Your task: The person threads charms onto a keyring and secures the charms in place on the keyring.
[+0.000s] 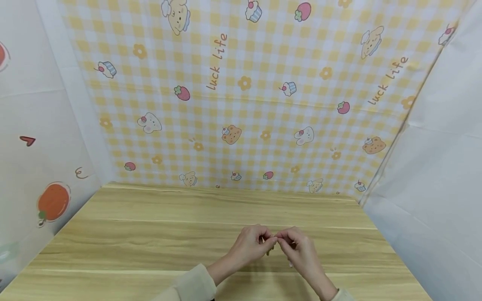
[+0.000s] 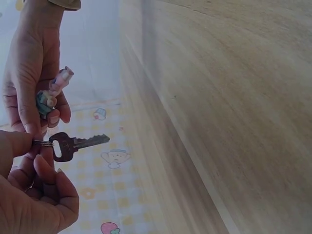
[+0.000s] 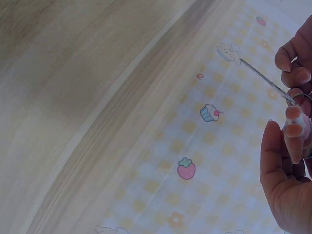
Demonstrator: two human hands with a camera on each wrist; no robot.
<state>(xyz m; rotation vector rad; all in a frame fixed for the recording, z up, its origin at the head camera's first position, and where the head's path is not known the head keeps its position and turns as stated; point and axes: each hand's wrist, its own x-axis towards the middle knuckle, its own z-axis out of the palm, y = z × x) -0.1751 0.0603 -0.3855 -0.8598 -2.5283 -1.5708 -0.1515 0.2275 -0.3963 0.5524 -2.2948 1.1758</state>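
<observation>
Both hands meet close above the wooden table, fingertips nearly together. A key (image 2: 64, 147) with a dark head and silver, notched blade hangs from a thin metal key ring (image 2: 43, 143). Between thumb and forefinger, my left hand (image 1: 253, 243) pinches that ring. My right hand (image 1: 302, 250) pinches the ring from the other side. A small pink and teal figurine charm (image 2: 52, 93) dangles by the right fingers. In the right wrist view the charm (image 3: 296, 130) partly covers the ring, and the key (image 3: 268, 80) points away edge-on.
The wood-grain table (image 1: 150, 234) extends around the hands. Behind it stands a yellow checked cloth (image 1: 211, 108) with cartoon prints. White sheets hang at the left (image 1: 30, 108) and right (image 1: 437, 188) sides.
</observation>
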